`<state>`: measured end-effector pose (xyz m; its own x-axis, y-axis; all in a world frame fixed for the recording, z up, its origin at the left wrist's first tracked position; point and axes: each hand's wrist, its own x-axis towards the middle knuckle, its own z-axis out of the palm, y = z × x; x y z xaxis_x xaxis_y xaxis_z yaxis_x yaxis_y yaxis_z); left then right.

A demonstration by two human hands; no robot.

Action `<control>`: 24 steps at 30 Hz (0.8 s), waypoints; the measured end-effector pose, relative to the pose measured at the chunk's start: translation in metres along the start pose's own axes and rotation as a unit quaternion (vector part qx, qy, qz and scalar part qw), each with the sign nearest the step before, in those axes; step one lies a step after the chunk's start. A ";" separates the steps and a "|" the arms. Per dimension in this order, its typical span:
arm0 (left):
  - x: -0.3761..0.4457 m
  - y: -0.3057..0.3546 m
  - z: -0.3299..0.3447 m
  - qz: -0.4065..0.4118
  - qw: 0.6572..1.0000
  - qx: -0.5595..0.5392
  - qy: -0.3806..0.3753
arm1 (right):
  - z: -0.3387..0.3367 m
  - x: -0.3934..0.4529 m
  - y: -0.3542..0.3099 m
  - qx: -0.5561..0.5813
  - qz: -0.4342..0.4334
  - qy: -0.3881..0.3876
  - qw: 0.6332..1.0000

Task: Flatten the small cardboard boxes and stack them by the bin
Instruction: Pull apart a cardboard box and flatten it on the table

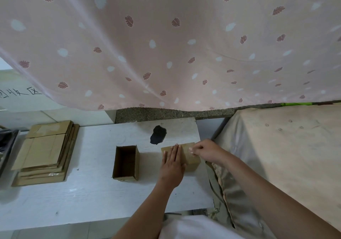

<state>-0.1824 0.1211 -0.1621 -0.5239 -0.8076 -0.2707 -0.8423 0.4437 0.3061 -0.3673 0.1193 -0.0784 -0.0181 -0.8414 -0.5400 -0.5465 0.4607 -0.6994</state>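
Two small boxes on tabletop [92,201]: open box [126,163] at centre, closed box [188,155] under flat left hand [172,166], right hand [204,151] grip pinching its top; one flattened stack [46,152] far left.

The closed box [186,158] is plain brown cardboard, matt, with a strip of clear glossy tape at its top edge. The open box [126,163] is the same dull cardboard, its inner walls darker and unprinted. The stack of flattened boxes [46,152] is matt kraft cardboard too, with a patch of shiny clear tape low on its near edge. The table [92,198] has a white painted, faintly grained surface, scuffed, with a matt black blotch [158,135]. The curtain [166,44] is thin pink cloth printed with leaves. The cover [286,146] at the right is beige cloth, stained, with a satin sheen along its hanging edge. A black glossy plastic bag [8,146] shows at the left.
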 end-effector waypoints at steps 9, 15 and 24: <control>0.001 0.000 -0.001 0.000 1.000 -0.012 -0.004 | 0.000 0.001 0.007 -0.039 -0.034 0.053 0.997; 0.001 0.000 0.000 -0.003 1.000 -0.011 -0.007 | 0.005 0.002 0.005 -0.304 -0.057 0.096 0.946; 0.002 -0.001 0.000 -0.004 1.000 -0.007 -0.009 | 0.017 0.011 0.007 -0.289 -0.098 0.097 0.947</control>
<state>-0.1827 0.1194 -0.1629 -0.5188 -0.8042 -0.2900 -0.8450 0.4310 0.3165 -0.3572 0.1181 -0.0969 0.0086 -0.9565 -0.2916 -0.9216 0.1056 -0.3736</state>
